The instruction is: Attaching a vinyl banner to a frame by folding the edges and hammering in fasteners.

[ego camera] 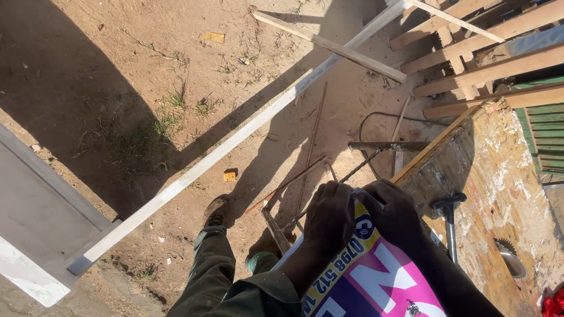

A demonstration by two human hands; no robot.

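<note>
Sandy, sunlit ground [117,76] with sparse grass tufts is seen from above, crossed by long shadows. At the left a grey panel [35,217] lies, and from it a long white board [235,141] runs up toward the top right. Thin metal rods [311,147] are scattered on the dirt, and stacked timber slats [482,53] fill the top right corner. A worn, paint-flecked table [505,194] stands at the right, with a dark hammer [449,223] resting on it. A colourful printed banner [376,276], pink, blue and yellow with white lettering, is held at the table's left edge. The left hand [329,217] and right hand [393,214] are both curled over its upper edge, fingers clamped on it.
</note>
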